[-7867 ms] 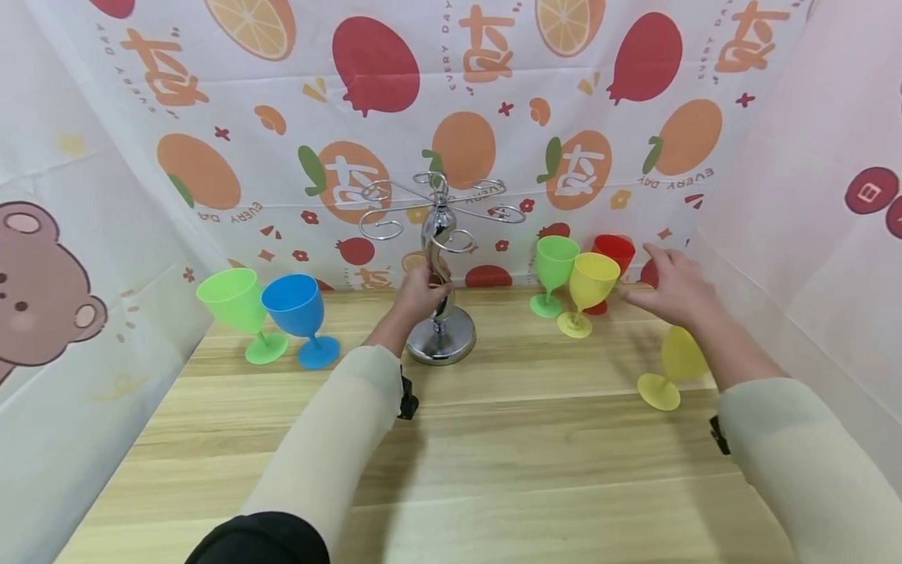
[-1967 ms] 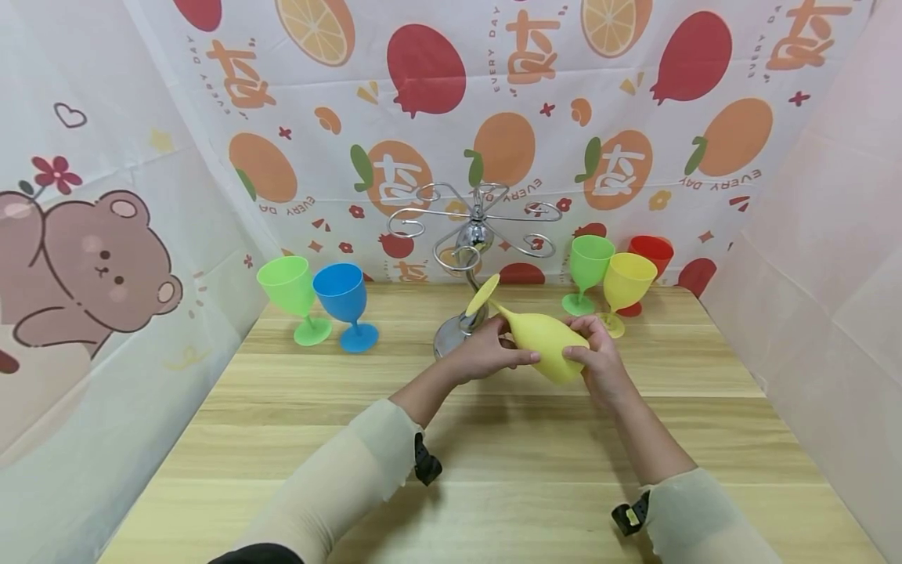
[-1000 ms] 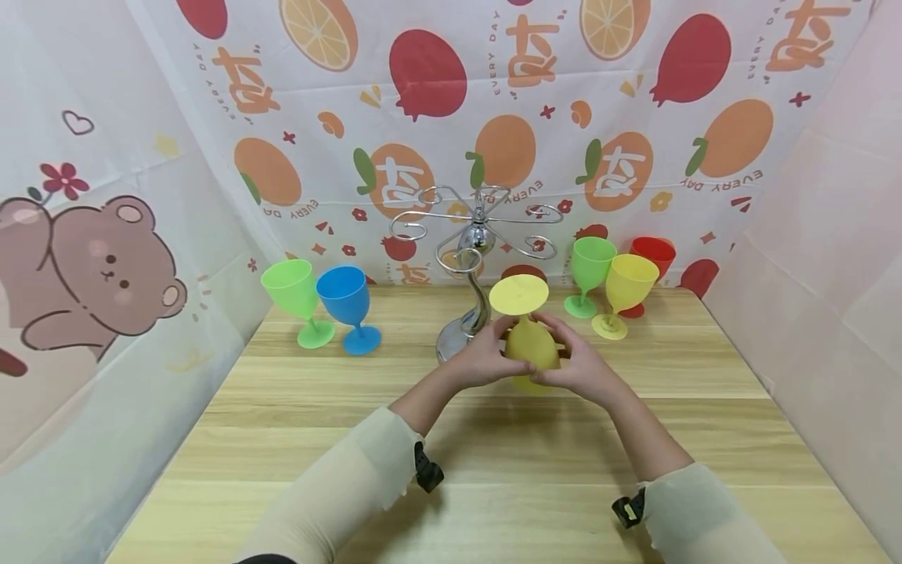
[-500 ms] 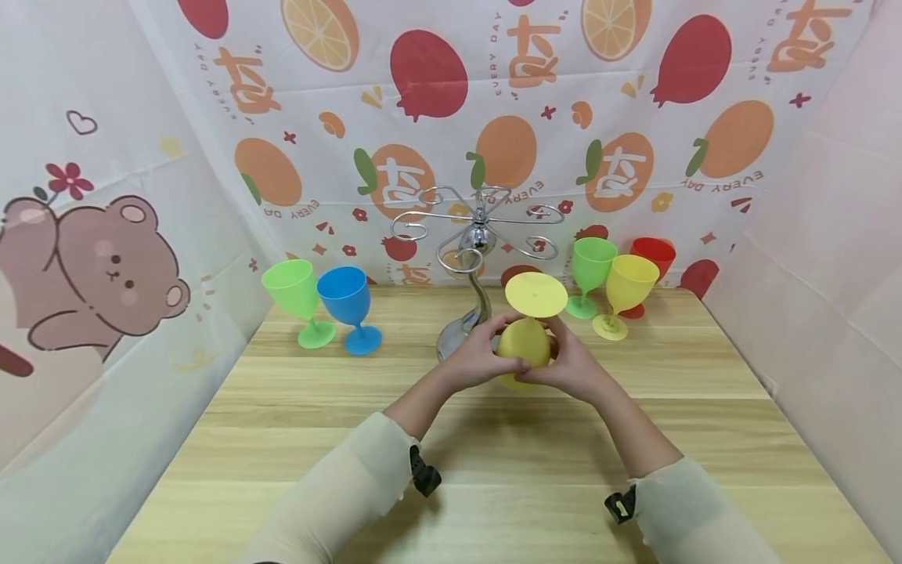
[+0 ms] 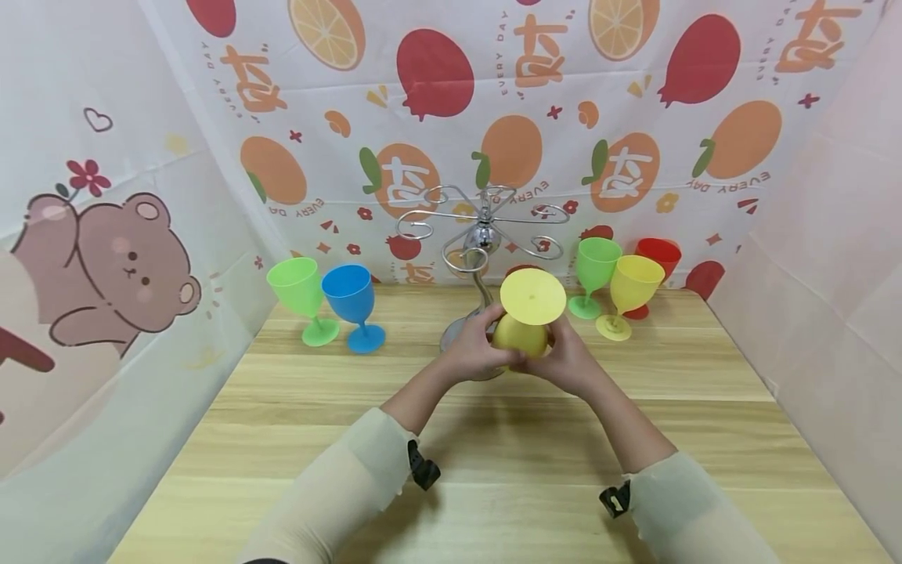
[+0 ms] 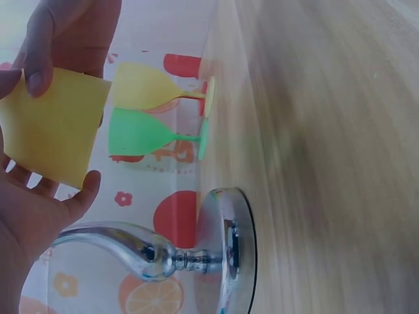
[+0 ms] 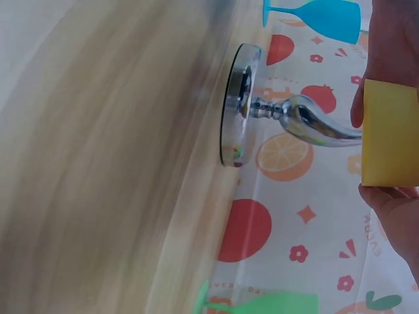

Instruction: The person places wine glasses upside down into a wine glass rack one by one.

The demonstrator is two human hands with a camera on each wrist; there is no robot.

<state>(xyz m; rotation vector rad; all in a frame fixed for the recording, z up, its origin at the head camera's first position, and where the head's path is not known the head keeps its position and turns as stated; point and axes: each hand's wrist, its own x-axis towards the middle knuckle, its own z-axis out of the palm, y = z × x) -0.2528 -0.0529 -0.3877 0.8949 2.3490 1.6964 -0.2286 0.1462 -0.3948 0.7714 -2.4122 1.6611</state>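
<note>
Before curved chrome stand (image 5: 483, 237), both hands (image 5: 567, 362) gripping smooth yellow goblet (image 5: 520, 337), flat round foot (image 5: 533, 296) uppermost.

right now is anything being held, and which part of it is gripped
A yellow goblet, upside down: the left hand and right hand both hold it by its bowl, one from each side.

"EVERY DAY" (image 5: 501, 53) — on fruit-print backdrop (image 5: 461, 145)

The fingers (image 5: 502, 358) partly hide the bowl of the upturned yellow goblet (image 5: 528, 313).
</note>
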